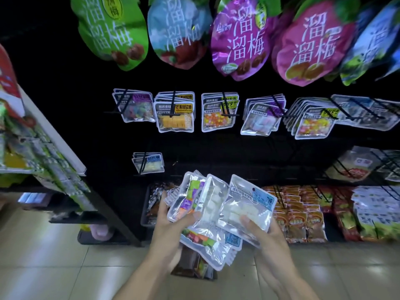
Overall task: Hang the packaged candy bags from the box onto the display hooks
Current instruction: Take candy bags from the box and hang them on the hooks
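1. The left hand (173, 226) grips a fanned stack of candy bags (207, 213) from the left, thumb on the front of a bag of mixed coloured sweets.
2. The right hand (263, 229) grips the rightmost bag of white candy (249, 204), thumb pressed on its front.
3. The stack is held low in front of the black rack, below the display hooks (173, 105).
4. Similar bags hang on those hooks; larger plum bags (238, 40) hang above.

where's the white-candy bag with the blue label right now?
Head view, lower centre-right: the white-candy bag tops the fanned stack of bags, in the right hand; the left hand grips the stack's left side.
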`<state>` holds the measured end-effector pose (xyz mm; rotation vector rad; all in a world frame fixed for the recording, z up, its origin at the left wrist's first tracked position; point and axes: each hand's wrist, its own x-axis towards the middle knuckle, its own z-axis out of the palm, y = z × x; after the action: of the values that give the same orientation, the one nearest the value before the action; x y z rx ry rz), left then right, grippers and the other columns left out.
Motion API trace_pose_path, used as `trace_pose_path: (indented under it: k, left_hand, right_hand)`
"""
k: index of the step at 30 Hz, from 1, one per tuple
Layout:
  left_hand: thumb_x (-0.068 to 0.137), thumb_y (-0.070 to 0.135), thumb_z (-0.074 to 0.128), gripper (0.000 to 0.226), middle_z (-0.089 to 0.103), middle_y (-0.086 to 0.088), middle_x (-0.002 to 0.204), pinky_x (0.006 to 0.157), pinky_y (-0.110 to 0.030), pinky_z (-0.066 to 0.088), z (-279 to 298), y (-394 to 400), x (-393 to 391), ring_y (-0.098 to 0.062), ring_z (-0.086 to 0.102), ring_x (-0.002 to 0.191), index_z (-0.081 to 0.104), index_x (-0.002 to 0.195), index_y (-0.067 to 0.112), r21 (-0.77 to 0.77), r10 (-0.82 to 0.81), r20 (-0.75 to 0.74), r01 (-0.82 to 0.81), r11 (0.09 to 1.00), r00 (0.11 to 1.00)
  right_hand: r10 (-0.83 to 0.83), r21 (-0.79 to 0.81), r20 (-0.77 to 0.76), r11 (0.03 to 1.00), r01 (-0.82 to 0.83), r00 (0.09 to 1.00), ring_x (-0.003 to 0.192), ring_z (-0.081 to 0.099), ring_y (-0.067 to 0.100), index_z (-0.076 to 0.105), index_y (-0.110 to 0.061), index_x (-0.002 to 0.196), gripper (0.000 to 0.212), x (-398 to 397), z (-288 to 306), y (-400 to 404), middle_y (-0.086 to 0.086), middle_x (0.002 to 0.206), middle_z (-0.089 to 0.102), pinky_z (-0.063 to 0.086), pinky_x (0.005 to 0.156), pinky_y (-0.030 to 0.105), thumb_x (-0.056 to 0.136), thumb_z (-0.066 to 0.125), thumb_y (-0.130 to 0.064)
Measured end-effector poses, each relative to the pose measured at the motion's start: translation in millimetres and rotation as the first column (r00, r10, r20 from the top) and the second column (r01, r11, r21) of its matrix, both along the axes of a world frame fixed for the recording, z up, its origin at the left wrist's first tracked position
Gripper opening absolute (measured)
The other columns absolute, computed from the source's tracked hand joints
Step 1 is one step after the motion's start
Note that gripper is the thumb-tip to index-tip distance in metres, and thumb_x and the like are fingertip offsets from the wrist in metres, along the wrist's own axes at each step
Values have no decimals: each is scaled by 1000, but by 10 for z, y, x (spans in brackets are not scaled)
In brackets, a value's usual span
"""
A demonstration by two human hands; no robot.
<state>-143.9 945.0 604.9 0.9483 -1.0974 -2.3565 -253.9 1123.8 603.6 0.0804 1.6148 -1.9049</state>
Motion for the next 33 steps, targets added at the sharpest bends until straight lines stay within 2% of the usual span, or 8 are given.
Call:
trace_pose_path:
  k: [7,10,12,16,20,23,27,33]
  left_hand:
    - [49,30,103,138,19,23,164,116,-48,41,41,69,-8,-7,58,133,15,144,76,-148,-32,-49,25,989,998]
    - [74,15,90,115,35,20,153,81,-19,60,-84,131,-23,11,67,93,22,151,65,-166,92,-1,-91,982,996]
    - [80,16,86,103,39,16,154,79,-36,63,-97,169,-53,-6,70,64,27,143,74,-202,102,71,-86,976,992]
    - [56,20,91,118,61,6,140,111,-55,45,-65,157,-162,-25,70,114,33,153,52,-117,96,56,-89,989,994]
    - [50,35,93,98,77,-14,115,106,-49,51,-133,202,-280,-34,73,108,58,139,14,-84,-34,171,48,995,985]
    - [48,27,96,79,78,-5,107,104,-40,49,-134,217,-351,-18,73,102,63,121,23,-28,-40,175,45,999,984]
    - [37,39,107,106,73,-13,124,105,-56,51,-160,253,-495,-32,70,115,59,130,19,0,-78,205,80,997,976]
    - [41,60,99,117,59,-5,138,112,-48,41,-222,508,-768,-23,54,123,52,137,10,-63,-146,330,177,982,932]
  right_hand:
    - [26,-11,-5,1000,-26,1000,105,75,30,61,-16,131,73,-8,-3,-8,8,119,76,52,100,52,66,94,-17]
    - [-23,13,-45,1000,23,999,103,76,30,62,-16,128,64,63,-68,-55,9,116,77,60,88,43,70,89,-12]
    - [-49,21,-47,999,50,998,101,76,30,62,-16,126,84,103,-117,-92,10,115,77,59,91,48,53,102,-26]
    - [-105,-3,-48,994,105,993,96,77,27,65,-17,119,112,96,-140,-134,8,107,79,62,76,39,18,102,-49]
    - [-130,0,-67,992,130,989,99,76,27,66,-19,119,104,78,-119,-151,5,106,79,58,86,44,27,104,-47]
    - [-138,27,-88,990,141,987,95,77,26,67,-18,115,63,32,-57,-103,2,100,80,56,97,52,57,91,-19]
    - [-152,65,-115,985,160,982,92,78,21,67,-19,116,62,-72,-32,33,0,100,80,58,94,50,58,87,-18]
    - [-167,120,-101,977,178,981,91,77,24,66,-18,113,65,-275,-83,385,0,96,80,64,77,41,53,90,-22]
